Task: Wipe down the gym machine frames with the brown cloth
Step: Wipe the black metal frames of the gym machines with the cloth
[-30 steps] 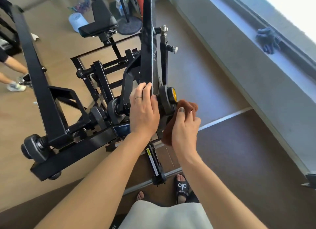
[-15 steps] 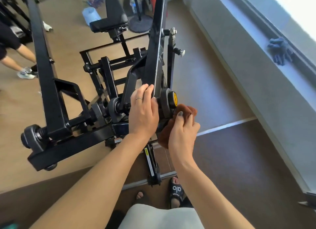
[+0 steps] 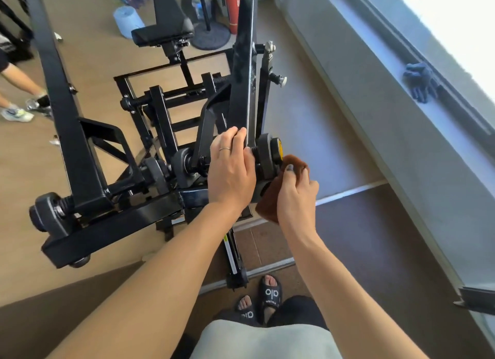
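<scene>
Black machine frame (image 3: pixel 242 72) rises ahead; my left hand (image 3: pixel 231 168) wraps its upright, steadying. Right hand (image 3: pixel 296 195) pinches the brown cloth (image 3: pixel 270 198), bunched against the pivot hub (image 3: pixel 267 157) beside my knuckles. Soft, light, slip-prone: grip the wad.

Person wearing black slide sandals (image 3: pixel 270 295) with white lettering, a thin ring (image 3: pixel 224 149) showing on the left hand (image 3: pixel 230 171), arms bare

Brown cloth (image 3: pixel 270 198) bunched, pressed against black machine frame (image 3: pixel 242 90) beside its roller.
</scene>
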Tool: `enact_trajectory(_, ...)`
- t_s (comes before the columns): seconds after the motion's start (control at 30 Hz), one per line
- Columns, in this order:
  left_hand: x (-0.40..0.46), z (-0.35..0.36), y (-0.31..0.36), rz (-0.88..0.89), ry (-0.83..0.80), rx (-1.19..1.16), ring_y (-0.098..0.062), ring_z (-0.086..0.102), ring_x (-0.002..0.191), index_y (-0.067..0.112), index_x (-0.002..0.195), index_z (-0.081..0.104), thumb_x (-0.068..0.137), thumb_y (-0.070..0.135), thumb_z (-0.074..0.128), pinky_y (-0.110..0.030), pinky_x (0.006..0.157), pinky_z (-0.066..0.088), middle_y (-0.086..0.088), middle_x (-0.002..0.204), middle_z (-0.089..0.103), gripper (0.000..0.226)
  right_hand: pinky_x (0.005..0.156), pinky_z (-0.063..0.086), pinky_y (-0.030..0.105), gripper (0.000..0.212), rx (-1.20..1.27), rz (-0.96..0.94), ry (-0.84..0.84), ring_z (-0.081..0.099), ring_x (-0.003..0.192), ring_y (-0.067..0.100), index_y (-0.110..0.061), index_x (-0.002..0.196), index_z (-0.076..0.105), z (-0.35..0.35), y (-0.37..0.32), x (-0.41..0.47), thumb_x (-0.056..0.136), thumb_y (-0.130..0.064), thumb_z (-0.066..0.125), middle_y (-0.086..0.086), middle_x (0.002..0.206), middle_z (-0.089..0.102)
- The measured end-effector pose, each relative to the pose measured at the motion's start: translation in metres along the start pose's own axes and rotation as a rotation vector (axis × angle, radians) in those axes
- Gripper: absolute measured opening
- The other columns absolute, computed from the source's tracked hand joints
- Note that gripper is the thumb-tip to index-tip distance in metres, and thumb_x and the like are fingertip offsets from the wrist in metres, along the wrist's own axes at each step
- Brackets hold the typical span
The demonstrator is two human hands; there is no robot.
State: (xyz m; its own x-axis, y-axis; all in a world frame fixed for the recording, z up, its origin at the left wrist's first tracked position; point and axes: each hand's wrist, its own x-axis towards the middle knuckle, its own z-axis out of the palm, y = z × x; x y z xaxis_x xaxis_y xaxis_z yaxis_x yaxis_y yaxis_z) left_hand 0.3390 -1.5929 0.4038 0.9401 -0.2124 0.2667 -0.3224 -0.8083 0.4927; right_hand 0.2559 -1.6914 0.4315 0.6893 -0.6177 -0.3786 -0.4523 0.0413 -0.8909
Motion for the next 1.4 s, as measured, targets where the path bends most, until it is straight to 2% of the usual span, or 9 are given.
enact_trajectory(0.2, -0.001, -0.001, 0.002, -0.002, 0.035, -0.007, -0.024, 0.036, 0.138, 0.01, 0.142, 0.05, 0.104, 0.026, 0.032, -0.042, 0.106, 0.05, -0.009, 0.146, 0.047, 0.045, 0.069, 0.044, 0.027, 0.04, -0.052, 0.117, -0.121, 0.057, 0.098, 0.022, -0.026, 0.134, 0.056, -0.001, -0.013, 0.044, 0.11, -0.043, 0.03, 0.009, 0.124, 0.052)
enact_trajectory(0.33, -0.001, 0.001, 0.004, -0.037, 0.046, -0.003, -0.02, 0.035, 0.139, 0.015, 0.141, 0.052, 0.105, 0.026, 0.035, -0.033, 0.107, 0.047, -0.004, 0.148, 0.046, 0.042, 0.068, 0.049, 0.025, 0.032, 0.098, 0.199, -0.18, 0.061, 0.087, 0.014, -0.025, 0.119, 0.058, -0.005, -0.019, 0.061, 0.11, -0.043, 0.034, 0.007, 0.117, 0.062)
enact_trajectory(0.5, 0.0, 0.005, 0.014, -0.19, 0.088, -0.091, -0.015, 0.04, 0.137, 0.019, 0.138, 0.056, 0.104, 0.013, 0.045, -0.028, 0.117, 0.031, 0.002, 0.145, 0.05, 0.036, 0.105, 0.043, 0.02, 0.034, -0.179, -0.596, -0.236, 0.047, 0.124, 0.013, -0.033, 0.13, 0.063, -0.026, -0.016, 0.035, 0.108, -0.045, 0.039, -0.004, 0.134, 0.043)
enact_trajectory(0.57, -0.001, 0.003, 0.018, -0.255, 0.106, -0.253, -0.021, 0.048, 0.132, 0.02, 0.135, 0.059, 0.098, 0.001, 0.05, -0.041, 0.112, 0.041, -0.001, 0.14, 0.055, 0.042, 0.109, 0.037, 0.036, 0.042, -0.517, -1.003, -0.324, 0.04, 0.128, 0.023, -0.036, 0.133, 0.063, -0.029, -0.019, 0.047, 0.107, -0.05, 0.033, 0.001, 0.142, 0.041)
enact_trajectory(0.63, -0.001, 0.001, 0.022, -0.338, 0.13, -0.351, -0.022, 0.051, 0.13, 0.021, 0.135, 0.06, 0.097, 0.002, 0.047, -0.042, 0.108, 0.044, -0.001, 0.139, 0.056, 0.043, 0.102, 0.04, 0.046, 0.047, -0.677, -1.182, -0.376, 0.042, 0.122, 0.03, -0.034, 0.133, 0.063, -0.027, -0.024, 0.07, 0.108, -0.052, 0.028, 0.007, 0.14, 0.044)
enact_trajectory(0.83, 0.003, 0.0, 0.052, -0.483, 0.218, -0.387, -0.006, 0.046, 0.136, 0.023, 0.127, 0.064, 0.101, 0.014, 0.039, -0.033, 0.118, 0.034, 0.003, 0.141, 0.056, 0.037, 0.101, 0.047, 0.047, 0.041, -0.526, -0.747, -0.68, 0.048, 0.114, 0.024, -0.03, 0.128, 0.067, -0.007, -0.065, 0.13, 0.106, -0.047, 0.035, -0.001, 0.121, 0.05)
enact_trajectory(1.03, 0.007, 0.0, 0.056, -0.653, 0.297, -0.543, -0.014, 0.061, 0.116, 0.037, 0.108, 0.066, 0.104, 0.024, 0.039, -0.049, 0.106, 0.047, 0.009, 0.118, 0.064, 0.03, 0.092, 0.036, 0.031, 0.035, -0.584, -1.288, -0.788, 0.036, 0.105, 0.014, -0.029, 0.125, 0.066, -0.03, -0.055, 0.124, 0.106, -0.044, 0.041, 0.001, 0.127, 0.048)
enact_trajectory(1.2, 0.015, 0.005, 0.056, -0.622, 0.356, -0.442, 0.0, 0.054, 0.121, 0.022, 0.108, 0.069, 0.103, 0.007, 0.04, -0.036, 0.108, 0.045, 0.015, 0.119, 0.061, 0.033, 0.096, 0.051, 0.053, 0.014, -0.385, -0.784, -0.719, 0.046, 0.117, 0.025, -0.038, 0.11, 0.056, 0.002, -0.081, 0.177, 0.105, -0.045, 0.045, 0.0, 0.126, 0.045)
enact_trajectory(1.4, 0.015, 0.019, 0.052, -0.634, 0.509, -0.438, -0.016, 0.062, 0.105, 0.017, 0.112, 0.061, 0.106, 0.017, 0.039, -0.048, 0.092, 0.053, 0.004, 0.108, 0.065, 0.023, 0.119, 0.023, 0.049, 0.041, -0.807, -1.373, -0.933, 0.029, 0.138, 0.024, -0.035, 0.121, 0.07, 0.038, -0.105, 0.173, 0.107, -0.048, 0.034, -0.003, 0.145, 0.047)
